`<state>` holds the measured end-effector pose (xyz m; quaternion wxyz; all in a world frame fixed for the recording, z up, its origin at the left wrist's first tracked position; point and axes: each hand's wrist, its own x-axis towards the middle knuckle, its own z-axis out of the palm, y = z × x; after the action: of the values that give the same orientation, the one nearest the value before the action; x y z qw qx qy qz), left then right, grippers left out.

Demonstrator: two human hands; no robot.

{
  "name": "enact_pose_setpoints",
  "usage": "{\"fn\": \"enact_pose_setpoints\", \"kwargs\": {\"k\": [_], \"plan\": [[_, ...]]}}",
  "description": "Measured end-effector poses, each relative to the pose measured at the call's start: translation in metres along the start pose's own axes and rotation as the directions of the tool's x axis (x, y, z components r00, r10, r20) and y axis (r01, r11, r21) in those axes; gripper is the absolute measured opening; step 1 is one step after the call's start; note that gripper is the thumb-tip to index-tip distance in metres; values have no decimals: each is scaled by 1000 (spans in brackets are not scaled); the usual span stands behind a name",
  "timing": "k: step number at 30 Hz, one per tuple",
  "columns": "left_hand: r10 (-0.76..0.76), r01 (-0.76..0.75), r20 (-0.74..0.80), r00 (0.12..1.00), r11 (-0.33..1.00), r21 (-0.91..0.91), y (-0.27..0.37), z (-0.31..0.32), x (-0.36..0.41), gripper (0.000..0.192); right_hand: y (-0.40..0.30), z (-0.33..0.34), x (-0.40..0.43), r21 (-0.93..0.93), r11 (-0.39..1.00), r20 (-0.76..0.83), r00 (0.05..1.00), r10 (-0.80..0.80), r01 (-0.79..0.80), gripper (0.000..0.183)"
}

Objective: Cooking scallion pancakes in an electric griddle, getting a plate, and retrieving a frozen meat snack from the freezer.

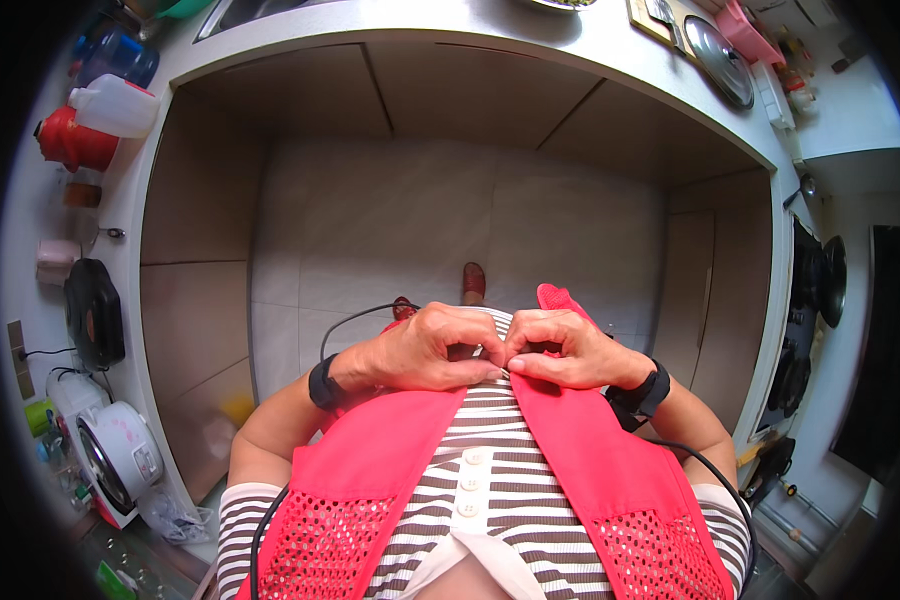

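A red vest (390,431) with mesh panels hangs unfastened at the front over a brown-and-white striped shirt (487,420) that has white buttons. My left hand (450,349) pinches at the vest's front edge at waist height, thumb against curled fingers. Close beside it, fingertips nearly touching, my right hand (559,349) pinches the opposite front edge. A small piece of the fastening shows between the thumbs, too small to make out. Each wrist wears a black band, and black cables run along both arms.
Counters surround me on three sides. On the left stand a rice cooker (120,454), a black electric appliance (96,313) and a plastic jug (116,106). A glass pot lid (718,61) lies at the upper right, and a gas hob (795,322) is at right.
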<state>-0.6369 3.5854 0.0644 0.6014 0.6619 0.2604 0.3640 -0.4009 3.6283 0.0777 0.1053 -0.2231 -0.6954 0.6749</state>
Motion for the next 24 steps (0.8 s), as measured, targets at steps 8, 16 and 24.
{"fn": "enact_pose_setpoints", "kwargs": {"k": [8,16,24], "plan": [[-89,97,-93,992,992,80,8,-3,2,13,-18,-7,0,163,963,86,976,203,-214,29],[49,-37,-148,988,996,87,-2,-4,-2,19,-13,14,0,194,970,-64,985,159,-144,22],[-59,60,-163,985,998,1,-1,-7,-5,18,-5,19,5,404,902,-63,979,195,-154,27]]}}
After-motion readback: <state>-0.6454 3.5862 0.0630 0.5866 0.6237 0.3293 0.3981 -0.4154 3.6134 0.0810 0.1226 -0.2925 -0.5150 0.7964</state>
